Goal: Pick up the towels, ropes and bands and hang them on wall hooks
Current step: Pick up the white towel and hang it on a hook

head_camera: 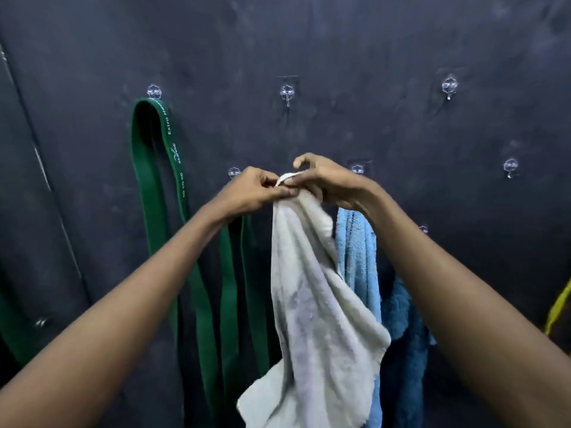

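Observation:
A grey-white towel (312,304) hangs down from both my hands in front of a dark wall. My left hand (253,191) and my right hand (327,180) pinch its white loop at the top, between them, below an empty clear hook (288,93). A green band (160,186) hangs from the clear hook (154,91) at upper left. A second green band (230,288) hangs behind my left wrist from a lower hook (234,172). A light blue towel (358,257) and a darker blue towel (401,329) hang behind my right forearm.
More clear hooks stand bare on the wall: one at upper right (449,85), one at right (510,166). Another hook (357,168) sits just behind my right hand. A yellow strap (559,307) shows at the right edge.

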Demonstrator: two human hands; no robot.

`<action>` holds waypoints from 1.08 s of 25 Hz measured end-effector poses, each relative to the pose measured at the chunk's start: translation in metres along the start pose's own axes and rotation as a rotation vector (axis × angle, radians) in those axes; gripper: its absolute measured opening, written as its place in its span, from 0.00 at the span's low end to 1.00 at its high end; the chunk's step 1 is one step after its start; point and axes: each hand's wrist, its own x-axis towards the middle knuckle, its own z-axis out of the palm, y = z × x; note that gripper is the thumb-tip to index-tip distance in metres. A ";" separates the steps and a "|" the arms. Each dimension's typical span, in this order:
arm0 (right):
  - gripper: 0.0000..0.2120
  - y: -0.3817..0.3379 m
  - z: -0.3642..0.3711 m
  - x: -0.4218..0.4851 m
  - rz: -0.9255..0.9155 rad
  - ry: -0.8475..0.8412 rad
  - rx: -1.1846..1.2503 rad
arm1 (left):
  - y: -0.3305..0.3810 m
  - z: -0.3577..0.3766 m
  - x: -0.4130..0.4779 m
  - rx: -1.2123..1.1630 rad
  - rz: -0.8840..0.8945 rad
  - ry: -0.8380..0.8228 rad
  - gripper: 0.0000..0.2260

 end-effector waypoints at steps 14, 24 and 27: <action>0.14 0.053 -0.023 -0.009 -0.140 0.306 0.000 | 0.002 -0.026 0.006 -0.619 -0.160 0.218 0.05; 0.13 0.040 -0.027 -0.022 0.176 -0.317 -0.688 | -0.006 -0.037 -0.002 -0.761 -0.339 0.052 0.11; 0.10 0.051 -0.035 -0.024 0.159 -0.247 -0.335 | -0.013 -0.051 -0.003 -0.824 -0.342 0.195 0.15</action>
